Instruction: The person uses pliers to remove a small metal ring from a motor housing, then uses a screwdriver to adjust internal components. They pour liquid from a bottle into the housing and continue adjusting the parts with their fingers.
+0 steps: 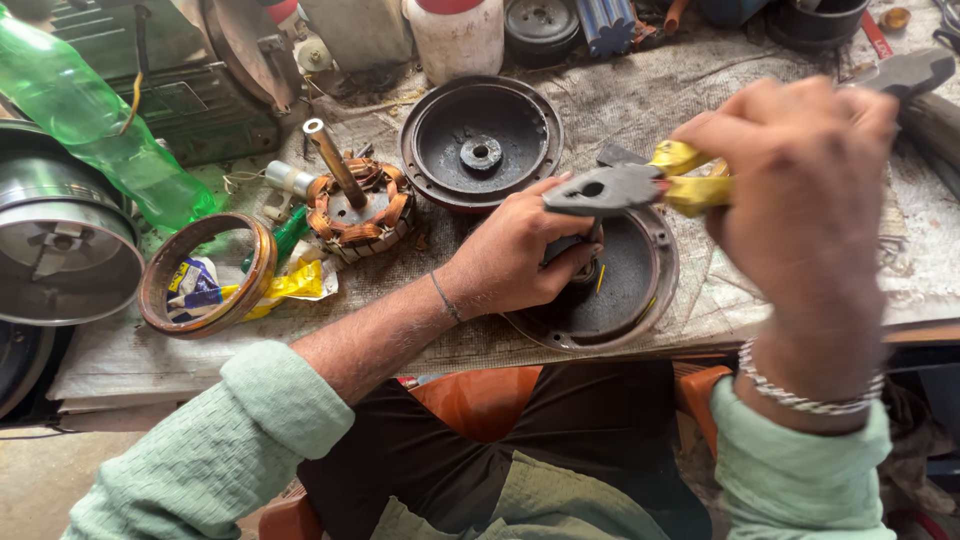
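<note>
Pliers raised in the right hand, yellow handles squeezed inside a closed fist, grey nose pointing left and hanging just above the work. From the head camera, whether the nose has anything pinched in it cannot be told; it looks empty and nearly shut.

Down below, the left hand rests on the near motor cover, a dark round dish lying at the bench edge, fingers curled around the small bearing piece at its centre and gripping it.

Work looks well along on the stripping side: the motor is already apart. The second cover lies open just behind, hub hole bare. The copper-wound stator sits to the left with its shaft tilted upward, and a brown ring lies farther left around some wrappers. What appears left is the centre fitting on the near cover.

A green plastic bottle leans at the far left, well apart from both hands.
</note>
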Available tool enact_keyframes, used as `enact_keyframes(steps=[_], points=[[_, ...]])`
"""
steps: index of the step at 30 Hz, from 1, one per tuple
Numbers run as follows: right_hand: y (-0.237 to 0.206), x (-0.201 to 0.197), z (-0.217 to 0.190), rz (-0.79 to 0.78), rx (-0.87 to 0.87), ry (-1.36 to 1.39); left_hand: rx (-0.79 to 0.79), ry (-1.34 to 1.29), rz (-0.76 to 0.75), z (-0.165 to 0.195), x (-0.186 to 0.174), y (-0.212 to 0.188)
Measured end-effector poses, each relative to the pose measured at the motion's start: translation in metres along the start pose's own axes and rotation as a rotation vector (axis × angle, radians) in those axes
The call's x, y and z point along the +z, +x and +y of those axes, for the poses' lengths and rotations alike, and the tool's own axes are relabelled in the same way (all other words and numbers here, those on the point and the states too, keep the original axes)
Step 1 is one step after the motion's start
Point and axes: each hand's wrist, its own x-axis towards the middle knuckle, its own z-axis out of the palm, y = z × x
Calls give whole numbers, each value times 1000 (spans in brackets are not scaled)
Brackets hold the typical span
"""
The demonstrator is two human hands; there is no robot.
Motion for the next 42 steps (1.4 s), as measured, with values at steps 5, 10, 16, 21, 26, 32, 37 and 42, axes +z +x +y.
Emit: enact_keyframes(steps=[5,10,16,21,26,32,37,42], points=[[-16,0,27,-87,93,435,25,-54,56,4,-2,-1],[-17,-4,26,-147,78,175,60,12,68,17,-11,-3],[-8,-26,22,-192,89,213,-10,148,-2,28,-21,-11],[-8,-32,22,-246,56,224,43,152,9,26,-16,-12],[-12,-38,25,-225,79,182,-8,102,45,22,-3,-16],[-14,-36,26,-210,84,206,7,63,63,12,2,-17],[-16,-36,23,-203,125,254,42,38,59,9,2,-20],[-18,-37,22,-202,112,223,16,18,59,9,1,-21]])
